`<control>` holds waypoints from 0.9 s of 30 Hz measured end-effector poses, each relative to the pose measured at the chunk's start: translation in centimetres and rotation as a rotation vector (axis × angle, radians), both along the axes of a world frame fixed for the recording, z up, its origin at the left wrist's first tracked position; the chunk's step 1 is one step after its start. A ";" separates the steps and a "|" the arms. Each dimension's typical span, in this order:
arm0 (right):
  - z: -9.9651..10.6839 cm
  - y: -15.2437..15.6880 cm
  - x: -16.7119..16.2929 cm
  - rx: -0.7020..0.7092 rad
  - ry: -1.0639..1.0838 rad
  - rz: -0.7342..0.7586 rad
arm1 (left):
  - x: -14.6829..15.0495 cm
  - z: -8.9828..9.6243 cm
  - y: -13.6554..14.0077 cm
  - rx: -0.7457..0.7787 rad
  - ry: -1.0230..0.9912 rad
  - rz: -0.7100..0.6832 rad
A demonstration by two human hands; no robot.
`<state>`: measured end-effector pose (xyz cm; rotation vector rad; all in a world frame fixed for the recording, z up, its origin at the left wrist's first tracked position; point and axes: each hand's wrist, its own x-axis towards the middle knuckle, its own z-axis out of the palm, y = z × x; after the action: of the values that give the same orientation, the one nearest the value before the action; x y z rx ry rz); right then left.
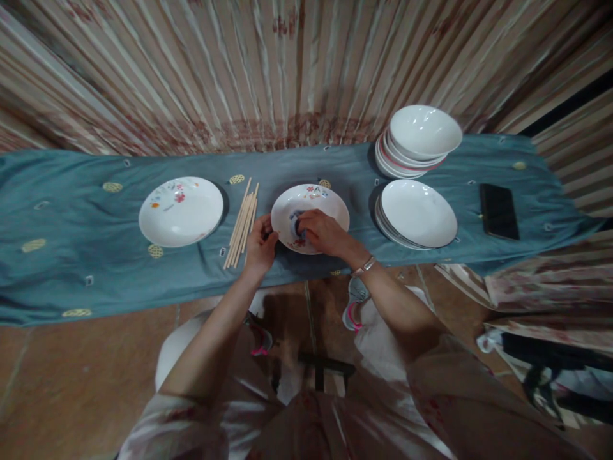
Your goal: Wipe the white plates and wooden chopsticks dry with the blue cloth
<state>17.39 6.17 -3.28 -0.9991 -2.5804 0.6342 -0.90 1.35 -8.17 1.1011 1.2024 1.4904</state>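
Observation:
In front of me a white plate [330, 206] with small red and orange flowers rests on the cloth-covered table. At its left rim my left hand [262, 246] grips the edge between thumb and fingers. Inside the plate, my right hand [326, 231] has its fingers closed on a small grey-blue cloth [295, 220], pressed against the plate's surface; the fingers partly hide it. Just left of my left hand lies a bunch of wooden chopsticks [242, 223]. Farther left sits another flowered plate [186, 217].
On the right is a stack of plates [419, 214], with a stack of bowls [424, 134] behind it. A black phone [499, 211] lies near the table's right end. A pleated curtain [287, 76] hangs along the back edge of the blue-green tablecloth [115, 268].

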 end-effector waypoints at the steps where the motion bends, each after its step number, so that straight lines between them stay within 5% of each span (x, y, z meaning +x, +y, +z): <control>1: 0.1 -0.2 -0.1 -0.003 -0.004 0.013 | 0.0 0.0 0.0 0.000 -0.003 0.000; 12: 1.1 -0.8 1.3 0.016 -0.169 0.030 | -0.1 -0.1 0.0 0.004 -0.019 -0.021; 27: 0.3 0.2 2.9 0.163 -0.249 -0.283 | 0.0 -0.1 0.0 0.000 -0.022 -0.013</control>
<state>20.31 6.34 -2.93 -1.4276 -2.5703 0.2350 -0.92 1.38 -8.26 1.0875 1.1777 1.4889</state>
